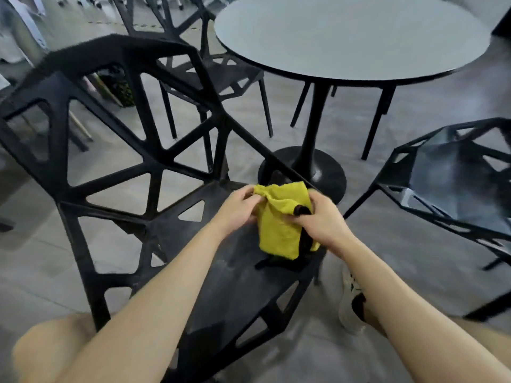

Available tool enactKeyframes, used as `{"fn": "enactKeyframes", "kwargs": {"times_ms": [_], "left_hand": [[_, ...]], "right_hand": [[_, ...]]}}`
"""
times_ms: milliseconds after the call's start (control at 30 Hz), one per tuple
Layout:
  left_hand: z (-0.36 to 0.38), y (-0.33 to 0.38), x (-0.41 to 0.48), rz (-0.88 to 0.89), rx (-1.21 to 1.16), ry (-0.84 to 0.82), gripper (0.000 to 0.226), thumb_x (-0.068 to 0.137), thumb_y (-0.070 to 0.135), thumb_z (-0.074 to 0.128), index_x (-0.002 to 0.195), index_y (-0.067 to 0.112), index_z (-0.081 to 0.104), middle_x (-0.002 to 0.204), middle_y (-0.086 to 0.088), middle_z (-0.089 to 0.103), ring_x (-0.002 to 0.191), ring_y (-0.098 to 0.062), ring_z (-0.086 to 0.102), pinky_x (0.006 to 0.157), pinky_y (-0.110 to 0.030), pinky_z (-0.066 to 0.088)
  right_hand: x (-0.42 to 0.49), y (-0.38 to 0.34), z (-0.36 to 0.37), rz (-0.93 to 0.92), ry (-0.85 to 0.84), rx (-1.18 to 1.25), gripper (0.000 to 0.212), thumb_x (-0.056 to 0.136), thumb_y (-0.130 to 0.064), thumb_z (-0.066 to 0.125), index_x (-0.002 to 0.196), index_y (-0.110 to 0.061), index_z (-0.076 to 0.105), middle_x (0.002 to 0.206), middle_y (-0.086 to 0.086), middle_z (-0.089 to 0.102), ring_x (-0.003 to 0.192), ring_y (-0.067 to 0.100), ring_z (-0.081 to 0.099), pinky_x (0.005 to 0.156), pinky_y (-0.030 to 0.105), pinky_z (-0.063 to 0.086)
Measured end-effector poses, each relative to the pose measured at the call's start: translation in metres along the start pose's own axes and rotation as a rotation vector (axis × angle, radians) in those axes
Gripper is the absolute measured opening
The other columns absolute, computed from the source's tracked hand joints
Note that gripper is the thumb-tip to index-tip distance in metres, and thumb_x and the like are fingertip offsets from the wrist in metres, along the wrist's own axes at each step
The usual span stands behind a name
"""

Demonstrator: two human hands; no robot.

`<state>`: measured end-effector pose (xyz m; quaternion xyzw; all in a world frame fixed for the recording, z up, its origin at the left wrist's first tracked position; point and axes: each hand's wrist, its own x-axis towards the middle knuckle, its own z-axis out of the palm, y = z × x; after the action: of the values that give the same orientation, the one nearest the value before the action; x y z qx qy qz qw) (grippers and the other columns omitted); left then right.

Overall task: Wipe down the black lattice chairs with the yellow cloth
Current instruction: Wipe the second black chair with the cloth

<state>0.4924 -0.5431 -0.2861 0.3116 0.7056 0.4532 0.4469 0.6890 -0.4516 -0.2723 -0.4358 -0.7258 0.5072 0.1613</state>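
Note:
A black lattice chair stands right in front of me, its back to the left and its seat running toward the lower middle. Over the seat's far right edge I hold a yellow cloth, bunched and hanging down. My left hand pinches the cloth's upper left corner. My right hand grips its right side, fingers curled into the fabric. A black strap or chair part pokes out beside the cloth under my right hand. A second black lattice chair stands at the right.
A round grey table on a black pedestal base stands just beyond the chair. Another black lattice chair sits behind it at upper middle. My knee and shoe are below. The floor is grey tile.

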Motion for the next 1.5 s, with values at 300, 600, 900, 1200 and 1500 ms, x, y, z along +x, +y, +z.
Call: {"fn": "enactKeyframes", "kwargs": {"times_ms": [300,600,900,1200,1500], "left_hand": [[-0.074,0.006,0.063,0.200,0.373,0.383,0.034,0.097,0.008,0.054,0.119,0.027,0.072,0.114,0.009,0.077,0.111,-0.013,0.070,0.107,-0.040,0.055],[-0.132,0.019,0.130,0.228,0.990,0.591,0.094,0.090,0.023,0.073,0.168,0.003,0.023,0.168,-0.019,0.036,0.158,-0.040,0.032,0.132,-0.052,0.026],[-0.128,0.008,0.146,0.189,1.049,0.630,0.106,0.069,0.029,0.080,0.161,0.009,0.031,0.156,-0.013,0.048,0.146,-0.037,0.043,0.128,-0.049,0.029],[-0.130,0.012,0.144,0.129,1.175,0.588,0.124,0.078,0.033,0.084,0.169,0.006,0.005,0.178,-0.019,0.014,0.167,-0.036,0.006,0.137,-0.051,0.006],[0.030,0.014,0.108,0.621,1.559,0.082,0.097,0.095,0.024,0.058,0.173,0.008,0.004,0.182,-0.012,-0.007,0.168,-0.029,-0.013,0.136,-0.049,-0.002]], "right_hand": [[0.112,-0.062,0.021,-0.664,0.321,-0.427,0.047,0.082,0.001,0.061,0.127,-0.011,0.058,0.153,0.015,0.050,0.143,0.037,0.044,0.118,0.056,0.037],[0.166,-0.041,0.056,-0.319,0.252,-0.484,0.051,0.100,-0.063,0.056,0.119,-0.016,0.053,0.124,0.011,0.065,0.115,0.036,0.062,0.087,0.041,0.046],[0.242,-0.117,0.106,-0.312,0.185,-0.774,0.059,0.103,-0.063,0.049,0.113,-0.007,0.065,0.099,0.012,0.070,0.096,0.038,0.069,0.070,0.038,0.042],[0.140,0.029,0.025,-0.263,0.282,-0.699,0.052,0.100,-0.067,0.053,0.097,-0.015,0.047,0.085,0.006,0.065,0.079,0.040,0.066,0.067,0.047,0.050],[0.118,0.071,0.010,-0.171,0.335,-0.602,0.055,0.094,-0.074,0.053,0.096,-0.019,0.053,0.089,0.000,0.069,0.084,0.028,0.067,0.073,0.045,0.054]]}}
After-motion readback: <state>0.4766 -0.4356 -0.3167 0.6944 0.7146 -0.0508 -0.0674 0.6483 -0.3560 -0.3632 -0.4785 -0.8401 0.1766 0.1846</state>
